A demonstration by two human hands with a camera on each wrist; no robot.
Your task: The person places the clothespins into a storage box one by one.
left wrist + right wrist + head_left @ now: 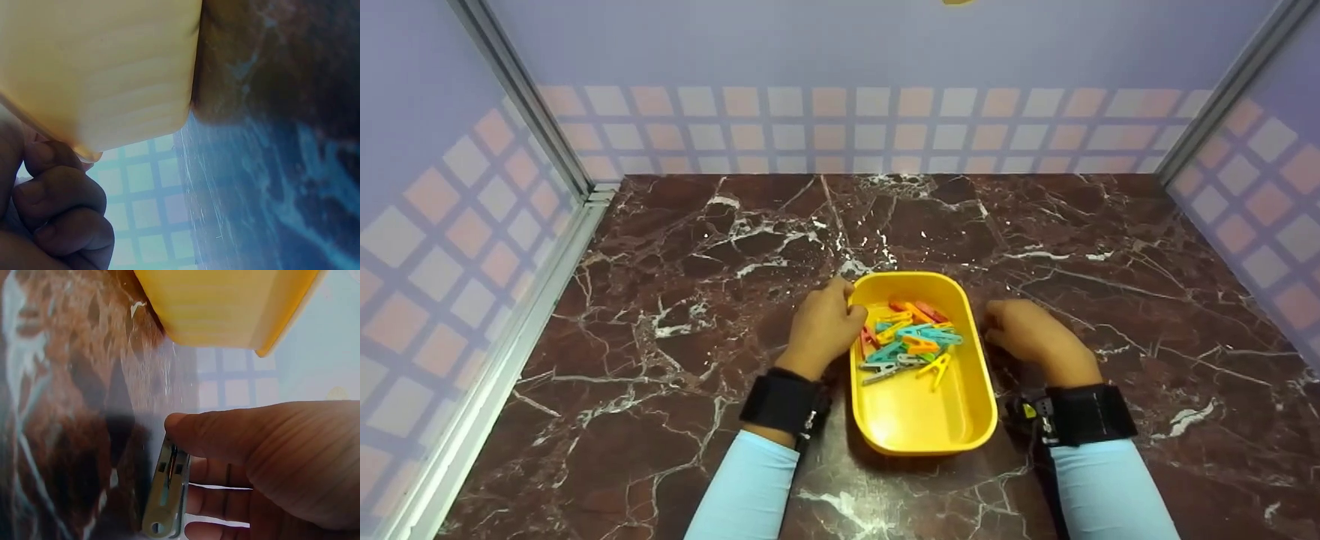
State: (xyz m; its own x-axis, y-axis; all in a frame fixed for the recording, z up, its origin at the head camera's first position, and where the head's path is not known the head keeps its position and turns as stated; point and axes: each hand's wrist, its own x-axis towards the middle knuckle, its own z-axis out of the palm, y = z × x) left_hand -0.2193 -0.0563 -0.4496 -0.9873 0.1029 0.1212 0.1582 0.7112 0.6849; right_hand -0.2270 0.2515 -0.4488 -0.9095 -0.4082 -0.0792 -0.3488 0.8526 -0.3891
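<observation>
A yellow plastic tub [922, 420] stands on the marble-patterned tabletop. Inside, mostly toward its far half, lies a pile of clothespins [934, 335] in turquoise, yellow, orange, red and grey. My left hand [823, 326] pinches the tub's left rim, thumb inside and the other fingers curled outside. To the right of the tub, low over the tabletop, my right hand [1031, 334] is apart from the wall. The right wrist view shows it pinching a grey clothespin [165, 495] between thumb and fingers; in the head view the hand hides this clothespin.
The dark red, white-veined tabletop [675, 300] spreads around the tub. Panels with a checked pattern close it in at the back [870, 127], left [472, 202] and right [1260, 202]. Black bands with cameras sit on both wrists.
</observation>
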